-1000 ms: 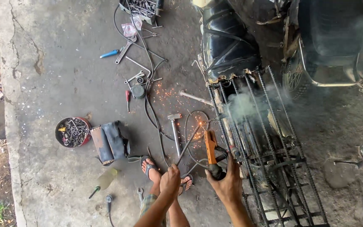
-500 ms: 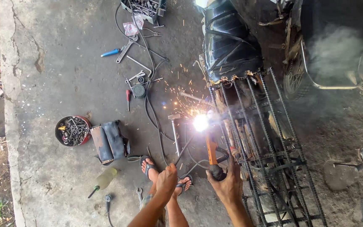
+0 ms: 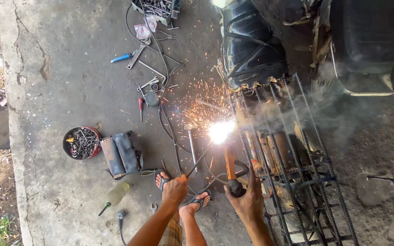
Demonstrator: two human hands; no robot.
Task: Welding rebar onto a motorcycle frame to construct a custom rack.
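My right hand [image 3: 247,202] grips the orange-handled electrode holder [image 3: 230,166], its tip burning bright against the near-left edge of the rebar rack [image 3: 297,182]. My left hand [image 3: 175,190] closes on a thin welding rod [image 3: 200,160] angled toward the arc. Further left sit a red tin of bolts [image 3: 81,142] and a hammer [image 3: 191,142].

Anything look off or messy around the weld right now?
Yes. Sparks spray from the weld across the concrete toward loose tools and a cable. The person's feet, in open sandals, sit close below the right hand.
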